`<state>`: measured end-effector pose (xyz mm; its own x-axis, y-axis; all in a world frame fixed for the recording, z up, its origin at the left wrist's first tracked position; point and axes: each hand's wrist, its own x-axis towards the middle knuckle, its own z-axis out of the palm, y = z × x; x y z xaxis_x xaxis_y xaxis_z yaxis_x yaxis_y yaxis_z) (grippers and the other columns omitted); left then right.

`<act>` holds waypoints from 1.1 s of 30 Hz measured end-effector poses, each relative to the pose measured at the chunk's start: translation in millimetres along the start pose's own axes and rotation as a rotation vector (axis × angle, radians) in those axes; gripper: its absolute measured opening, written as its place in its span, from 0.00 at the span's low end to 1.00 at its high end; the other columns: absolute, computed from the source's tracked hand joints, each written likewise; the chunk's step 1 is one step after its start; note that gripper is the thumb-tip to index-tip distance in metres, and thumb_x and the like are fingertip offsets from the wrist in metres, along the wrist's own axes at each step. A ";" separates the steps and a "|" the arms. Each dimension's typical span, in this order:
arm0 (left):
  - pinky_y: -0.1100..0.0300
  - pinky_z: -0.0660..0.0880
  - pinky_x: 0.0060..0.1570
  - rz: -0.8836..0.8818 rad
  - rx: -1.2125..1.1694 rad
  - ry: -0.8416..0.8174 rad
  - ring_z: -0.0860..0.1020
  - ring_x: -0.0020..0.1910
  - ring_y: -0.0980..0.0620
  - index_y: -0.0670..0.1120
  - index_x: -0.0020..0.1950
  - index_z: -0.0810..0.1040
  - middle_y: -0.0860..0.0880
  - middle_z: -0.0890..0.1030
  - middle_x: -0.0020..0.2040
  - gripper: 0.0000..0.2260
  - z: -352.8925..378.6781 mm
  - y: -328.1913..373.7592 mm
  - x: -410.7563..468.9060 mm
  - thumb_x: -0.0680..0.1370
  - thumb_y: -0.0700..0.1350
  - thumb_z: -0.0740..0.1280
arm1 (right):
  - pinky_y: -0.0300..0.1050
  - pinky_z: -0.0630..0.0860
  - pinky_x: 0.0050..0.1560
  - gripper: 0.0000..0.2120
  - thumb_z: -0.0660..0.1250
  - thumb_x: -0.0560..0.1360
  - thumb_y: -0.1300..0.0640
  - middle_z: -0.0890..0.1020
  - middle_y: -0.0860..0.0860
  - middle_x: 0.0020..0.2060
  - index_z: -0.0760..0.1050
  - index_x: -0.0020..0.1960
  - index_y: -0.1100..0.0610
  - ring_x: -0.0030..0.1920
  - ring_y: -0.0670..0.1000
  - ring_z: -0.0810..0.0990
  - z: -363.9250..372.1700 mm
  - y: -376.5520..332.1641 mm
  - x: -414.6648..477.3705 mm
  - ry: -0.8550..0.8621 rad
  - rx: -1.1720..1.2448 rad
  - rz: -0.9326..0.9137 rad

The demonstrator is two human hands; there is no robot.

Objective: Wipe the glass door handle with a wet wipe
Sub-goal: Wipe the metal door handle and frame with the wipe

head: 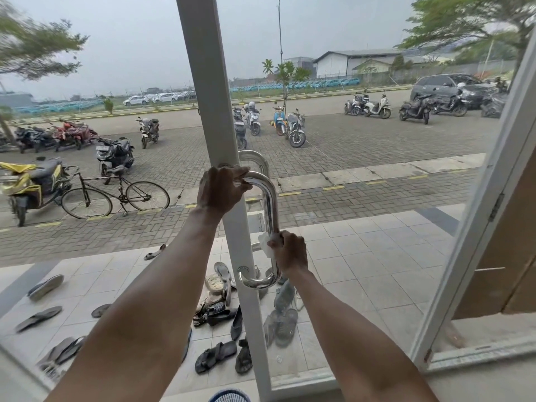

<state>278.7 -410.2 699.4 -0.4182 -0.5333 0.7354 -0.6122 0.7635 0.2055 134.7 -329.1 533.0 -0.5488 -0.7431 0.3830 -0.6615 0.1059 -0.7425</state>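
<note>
A shiny chrome D-shaped door handle [271, 204] is fixed to the white frame [214, 111] of a glass door. My left hand [222, 188] grips the handle's upper bend, where it meets the frame. My right hand [290, 250] is wrapped around the lower part of the vertical bar, pressing a crumpled white wet wipe [266, 245] against it. The wipe shows at the left of my fingers. A second handle [255, 159] on the outer side of the glass shows behind the top.
The door stands ajar, with a second white frame [481, 198] at the right. Several sandals and shoes [220, 311] lie on the tiled porch outside. Beyond are a bicycle [116, 195], parked motorbikes and a paved lot.
</note>
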 end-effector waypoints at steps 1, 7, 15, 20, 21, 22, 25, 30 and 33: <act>0.52 0.79 0.59 0.002 -0.003 0.002 0.82 0.59 0.48 0.54 0.62 0.83 0.50 0.84 0.58 0.21 0.5 0.5 -0.6 0.70 0.53 0.78 | 0.46 0.75 0.43 0.13 0.70 0.75 0.52 0.86 0.60 0.46 0.82 0.50 0.61 0.48 0.60 0.83 -3.8 -3.3 1.9 0.017 0.004 -0.017; 0.54 0.78 0.61 -0.014 -0.030 0.014 0.82 0.59 0.50 0.53 0.61 0.83 0.49 0.84 0.58 0.21 2.2 0.0 -0.8 0.69 0.52 0.78 | 0.46 0.75 0.42 0.12 0.72 0.74 0.51 0.86 0.58 0.43 0.82 0.50 0.59 0.44 0.60 0.84 -22.7 -27.6 21.9 0.138 0.045 -0.152; 0.56 0.78 0.60 0.008 -0.034 0.059 0.82 0.59 0.51 0.52 0.62 0.83 0.49 0.84 0.58 0.20 7.9 -2.7 -4.3 0.70 0.52 0.77 | 0.47 0.77 0.42 0.12 0.72 0.73 0.52 0.86 0.58 0.44 0.83 0.50 0.60 0.46 0.60 0.84 10.2 10.2 -1.9 0.069 0.049 -0.008; 0.54 0.78 0.60 0.016 -0.063 0.092 0.82 0.60 0.52 0.50 0.61 0.84 0.49 0.84 0.58 0.20 13.5 -6.0 -6.1 0.70 0.51 0.78 | 0.48 0.76 0.44 0.10 0.69 0.74 0.53 0.86 0.59 0.44 0.84 0.48 0.58 0.47 0.61 0.83 32.1 33.0 -18.8 -0.007 0.044 0.121; 0.54 0.78 0.60 0.017 -0.063 0.092 0.82 0.60 0.53 0.51 0.61 0.83 0.50 0.84 0.58 0.20 13.8 -6.3 -6.0 0.70 0.51 0.78 | 0.49 0.77 0.44 0.10 0.68 0.74 0.53 0.86 0.59 0.44 0.84 0.48 0.59 0.48 0.61 0.83 32.3 34.8 -19.9 -0.013 0.042 0.122; 0.54 0.78 0.60 0.018 -0.063 0.090 0.82 0.60 0.53 0.51 0.61 0.83 0.50 0.84 0.58 0.20 14.2 -7.0 -5.8 0.70 0.52 0.78 | 0.49 0.77 0.44 0.10 0.68 0.75 0.53 0.86 0.59 0.44 0.84 0.48 0.59 0.47 0.61 0.83 31.2 34.7 -19.8 -0.014 0.040 0.115; 0.55 0.78 0.60 0.026 -0.061 0.090 0.81 0.60 0.54 0.51 0.61 0.83 0.51 0.84 0.58 0.20 15.0 -10.2 -4.5 0.70 0.53 0.77 | 0.45 0.73 0.39 0.10 0.67 0.76 0.52 0.86 0.58 0.41 0.83 0.47 0.59 0.43 0.60 0.84 24.0 25.9 -12.7 0.047 0.063 0.035; 0.56 0.77 0.61 0.022 -0.075 0.086 0.81 0.61 0.54 0.52 0.61 0.83 0.51 0.84 0.59 0.20 15.9 -12.2 -4.0 0.70 0.54 0.77 | 0.45 0.74 0.36 0.11 0.69 0.75 0.49 0.86 0.56 0.38 0.81 0.46 0.58 0.39 0.59 0.83 13.1 9.5 0.6 0.153 0.060 -0.091; 0.56 0.77 0.61 0.029 -0.073 0.092 0.81 0.60 0.55 0.52 0.61 0.83 0.51 0.84 0.59 0.20 16.7 -12.7 -4.1 0.70 0.54 0.77 | 0.45 0.73 0.37 0.12 0.70 0.76 0.48 0.86 0.57 0.39 0.81 0.47 0.58 0.41 0.60 0.84 17.3 15.3 -1.8 0.156 0.046 -0.093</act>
<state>277.0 -423.8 683.0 -0.3699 -0.4778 0.7968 -0.5492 0.8042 0.2272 134.4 -337.6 511.4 -0.5610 -0.6367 0.5291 -0.6911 0.0084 -0.7227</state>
